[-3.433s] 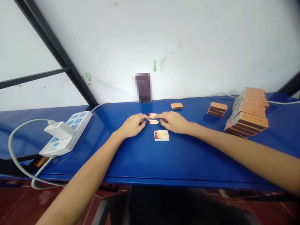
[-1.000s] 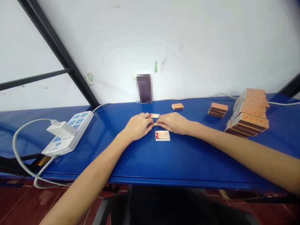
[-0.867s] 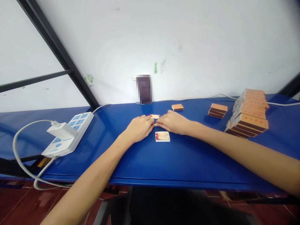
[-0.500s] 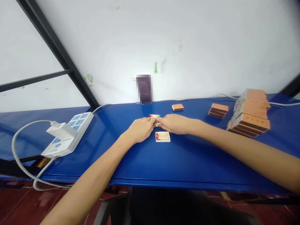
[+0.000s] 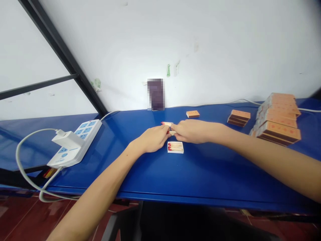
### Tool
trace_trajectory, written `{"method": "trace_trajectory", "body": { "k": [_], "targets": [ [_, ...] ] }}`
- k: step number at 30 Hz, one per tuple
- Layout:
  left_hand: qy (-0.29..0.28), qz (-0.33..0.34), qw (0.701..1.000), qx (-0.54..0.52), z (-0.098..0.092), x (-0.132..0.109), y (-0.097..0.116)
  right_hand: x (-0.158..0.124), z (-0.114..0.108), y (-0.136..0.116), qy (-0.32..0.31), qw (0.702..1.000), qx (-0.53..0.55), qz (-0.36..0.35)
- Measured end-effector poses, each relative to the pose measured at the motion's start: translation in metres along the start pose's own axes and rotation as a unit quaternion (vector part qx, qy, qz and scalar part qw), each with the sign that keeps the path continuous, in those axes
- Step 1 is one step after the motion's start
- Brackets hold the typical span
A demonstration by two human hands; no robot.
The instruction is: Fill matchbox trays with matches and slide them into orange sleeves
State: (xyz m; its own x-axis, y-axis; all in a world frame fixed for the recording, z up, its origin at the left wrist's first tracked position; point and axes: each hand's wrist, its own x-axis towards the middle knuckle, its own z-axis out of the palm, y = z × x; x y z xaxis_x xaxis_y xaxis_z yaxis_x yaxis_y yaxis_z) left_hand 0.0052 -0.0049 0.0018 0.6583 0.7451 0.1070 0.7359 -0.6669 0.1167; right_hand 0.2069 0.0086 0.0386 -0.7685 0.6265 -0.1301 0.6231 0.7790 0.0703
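My left hand (image 5: 157,138) and my right hand (image 5: 188,130) meet over the table, fingers pinched together. Pale matchsticks (image 5: 172,133) show in the gap between them, held from both sides; the fingertips partly hide them. Just beyond the fingers lies a small bunch of red-tipped matches (image 5: 167,124). Nearer to me, below the hands, sits a white matchbox tray (image 5: 175,152) with several matches in it, their red heads to the left.
One closed matchbox (image 5: 193,114) lies behind my right hand. Farther right stand a short stack of matchboxes (image 5: 239,117) and a larger pile (image 5: 282,120). A power strip (image 5: 75,144) with a plugged-in charger and cable is on the left. A pixelated dark object (image 5: 156,94) leans against the wall.
The hands have drawn slightly apart, and more of the matchsticks between them shows. The whole view has shifted a little, with the boxes appearing farther right.
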Motion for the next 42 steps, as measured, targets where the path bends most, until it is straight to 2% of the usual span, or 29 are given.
{"method": "trace_trajectory", "body": {
  "k": [2,6,14,19,25,28,30,35,42],
  "targets": [
    [-0.007,0.021,0.998,-0.056,-0.01,-0.005,0.005,-0.008,-0.011,-0.005,-0.029,1.0,0.0,0.002],
    [-0.027,0.049,0.992,-0.113,-0.024,-0.014,0.014,-0.021,-0.025,-0.012,-0.075,0.994,0.083,-0.019],
    [-0.043,0.044,0.991,-0.115,-0.018,-0.012,0.012,-0.017,-0.019,-0.019,-0.104,0.99,0.093,-0.026],
    [-0.016,0.044,0.99,-0.13,-0.017,-0.011,0.011,-0.017,-0.019,-0.019,-0.1,0.99,0.099,-0.027],
    [0.036,0.006,0.975,-0.22,-0.014,-0.01,0.008,-0.018,-0.019,-0.017,-0.099,0.988,0.113,-0.028],
    [0.073,-0.008,0.983,-0.165,-0.009,-0.009,-0.002,-0.018,-0.02,-0.016,-0.101,0.987,0.122,-0.024],
    [0.075,0.002,0.992,-0.105,-0.005,-0.009,-0.008,-0.019,-0.021,-0.016,-0.093,0.987,0.132,-0.026],
    [0.036,0.025,0.998,-0.042,0.003,-0.007,-0.013,-0.018,-0.022,-0.017,-0.071,0.989,0.125,-0.023],
    [-0.002,-0.029,1.0,-0.002,0.002,-0.007,-0.01,-0.013,-0.017,-0.008,-0.047,0.989,0.137,-0.036]
  ]
}}
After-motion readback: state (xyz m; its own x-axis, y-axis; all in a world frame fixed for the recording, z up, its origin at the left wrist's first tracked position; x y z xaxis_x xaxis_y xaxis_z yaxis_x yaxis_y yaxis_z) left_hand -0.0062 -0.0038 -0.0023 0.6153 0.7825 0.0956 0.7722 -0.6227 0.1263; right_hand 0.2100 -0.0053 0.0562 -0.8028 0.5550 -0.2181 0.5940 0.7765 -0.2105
